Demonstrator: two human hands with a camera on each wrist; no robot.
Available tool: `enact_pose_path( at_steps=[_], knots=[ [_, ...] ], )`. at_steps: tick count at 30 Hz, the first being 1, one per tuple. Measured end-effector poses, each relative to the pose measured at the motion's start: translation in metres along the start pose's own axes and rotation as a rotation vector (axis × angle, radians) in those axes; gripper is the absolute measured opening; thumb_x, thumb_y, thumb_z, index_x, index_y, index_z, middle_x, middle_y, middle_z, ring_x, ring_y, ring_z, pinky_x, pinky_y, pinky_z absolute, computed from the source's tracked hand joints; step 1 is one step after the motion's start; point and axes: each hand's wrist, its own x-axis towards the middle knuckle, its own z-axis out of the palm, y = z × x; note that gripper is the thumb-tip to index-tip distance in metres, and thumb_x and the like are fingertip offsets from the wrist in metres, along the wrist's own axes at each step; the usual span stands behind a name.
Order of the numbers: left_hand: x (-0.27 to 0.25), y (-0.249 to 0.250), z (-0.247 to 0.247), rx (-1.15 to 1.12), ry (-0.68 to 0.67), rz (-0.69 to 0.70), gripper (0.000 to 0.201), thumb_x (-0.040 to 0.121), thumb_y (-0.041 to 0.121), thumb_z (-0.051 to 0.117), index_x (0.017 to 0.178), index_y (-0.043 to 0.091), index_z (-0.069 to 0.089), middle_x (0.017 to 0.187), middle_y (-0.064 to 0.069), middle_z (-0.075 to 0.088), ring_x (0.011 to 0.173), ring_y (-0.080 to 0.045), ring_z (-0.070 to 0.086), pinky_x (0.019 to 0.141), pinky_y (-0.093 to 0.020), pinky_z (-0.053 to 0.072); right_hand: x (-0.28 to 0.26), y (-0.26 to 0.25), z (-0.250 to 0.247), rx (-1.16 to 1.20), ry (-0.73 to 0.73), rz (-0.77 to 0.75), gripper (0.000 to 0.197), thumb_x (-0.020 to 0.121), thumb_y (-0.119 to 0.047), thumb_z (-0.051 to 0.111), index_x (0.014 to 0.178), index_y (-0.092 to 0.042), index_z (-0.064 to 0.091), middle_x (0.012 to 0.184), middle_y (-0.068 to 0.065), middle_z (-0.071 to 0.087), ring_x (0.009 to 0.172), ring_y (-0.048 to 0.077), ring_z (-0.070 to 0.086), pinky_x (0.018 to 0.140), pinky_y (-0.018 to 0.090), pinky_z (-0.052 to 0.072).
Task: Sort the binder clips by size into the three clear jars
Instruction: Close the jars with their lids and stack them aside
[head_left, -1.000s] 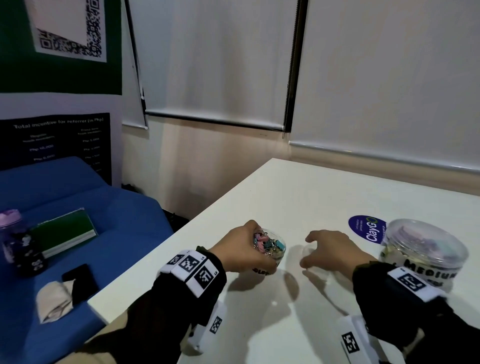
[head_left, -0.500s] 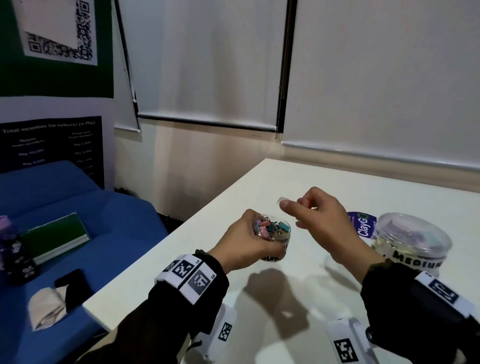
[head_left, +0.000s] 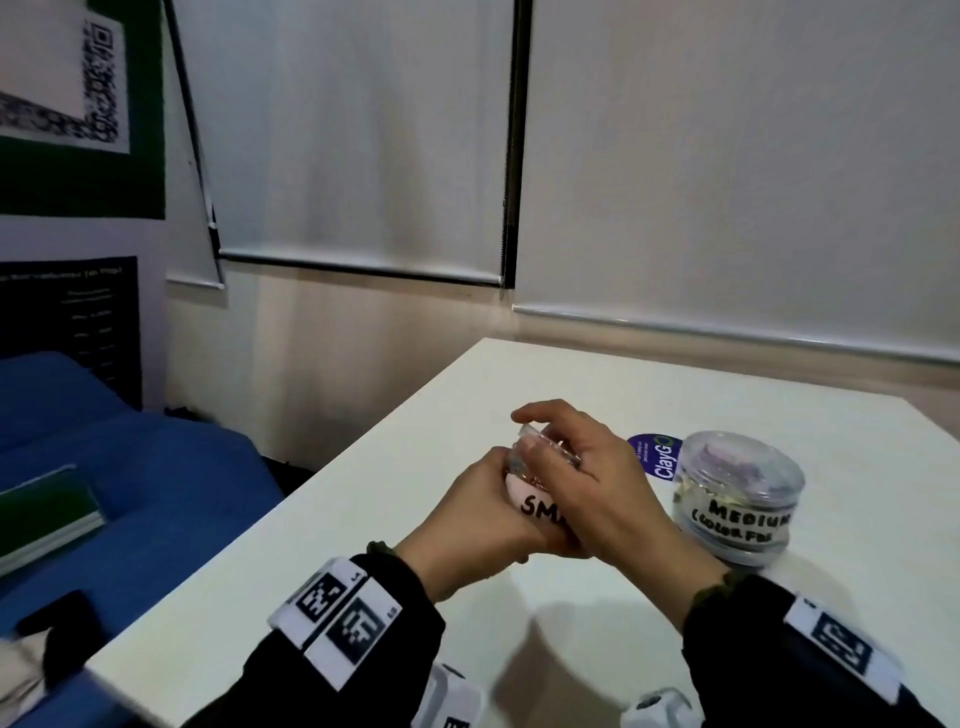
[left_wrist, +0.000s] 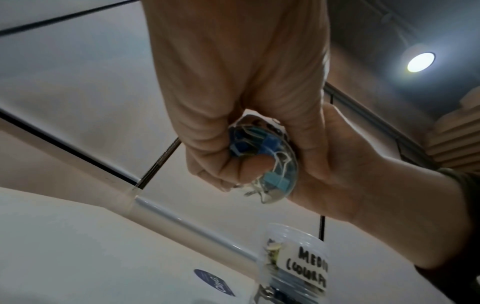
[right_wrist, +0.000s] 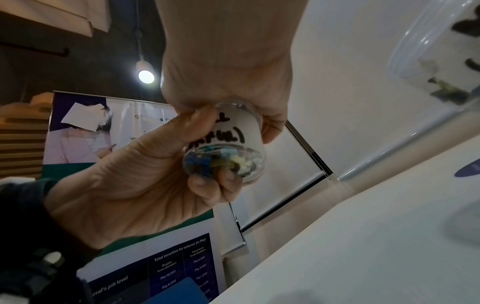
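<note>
The left hand (head_left: 483, 514) wraps its grip round the body of the small jar (head_left: 535, 506), held up off the bench (head_left: 779, 649) in front of the person. The right hand (head_left: 597, 483) comes over the top, its grip closed on the clear lid (head_left: 550, 447), fingers and thumb curled round the rim. Whether the lid is seated on the mouth yet cannot be told from the head view.

From below, the left wrist view shows the clear base of the jar with blue binder clips (left_wrist: 262, 152) packed inside, a fingertip pressed under it. The paper label (right_wrist: 231, 127) sits between the two grips.

The jar looks like thin, stiff, smooth plastic, light even when full, and likely slick under dry fingers. The label band is probably the surest place to hold, since paper gives more friction than bare plastic. The lid looks shallow and wants an even hold round its rim; pinched on one side, it would probably tilt or go on crooked. The clips are loose metal and will shift and rattle if the jar tips.

The medium jar (head_left: 737, 499) stands lidded on the bench, just right of the right-hand grip, with a blue sticker (head_left: 657, 457) beyond it.
</note>
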Motion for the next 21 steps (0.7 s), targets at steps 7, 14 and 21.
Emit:
enact_pose_path(
  at_steps=[7,14,21],
  knots=[
    [-0.005,0.009,0.007,0.001,-0.129,-0.005,0.036,0.058,0.01,0.073,0.093,0.008,0.065,0.075,-0.001,0.064,0.067,-0.01,0.056,0.053,-0.023,0.041,-0.018,0.001,-0.021,-0.039,-0.117,-0.091,0.036,0.083,-0.056,0.044,0.109,-0.041,0.064,0.099,-0.016,0.06,0.109,0.002,0.05,0.089,0.023,0.04],
    [-0.009,0.031,0.023,-0.196,-0.369,-0.026,0.03,0.047,0.021,0.068,0.076,0.014,0.062,0.068,0.0,0.057,0.06,-0.008,0.053,0.046,-0.018,0.038,-0.035,-0.015,-0.059,0.166,-0.159,-0.154,0.035,0.084,-0.038,0.043,0.106,-0.028,0.069,0.106,-0.005,0.065,0.106,0.025,0.059,0.091,0.05,0.048],
    [-0.003,0.04,0.054,-0.156,-0.411,-0.027,0.019,0.051,0.024,0.069,0.07,0.021,0.066,0.064,0.005,0.058,0.058,-0.008,0.05,0.045,-0.018,0.035,-0.055,-0.001,-0.083,0.245,-0.152,-0.039,0.041,0.084,-0.035,0.04,0.113,-0.022,0.067,0.108,-0.001,0.067,0.103,0.026,0.062,0.088,0.048,0.051]
  ],
)
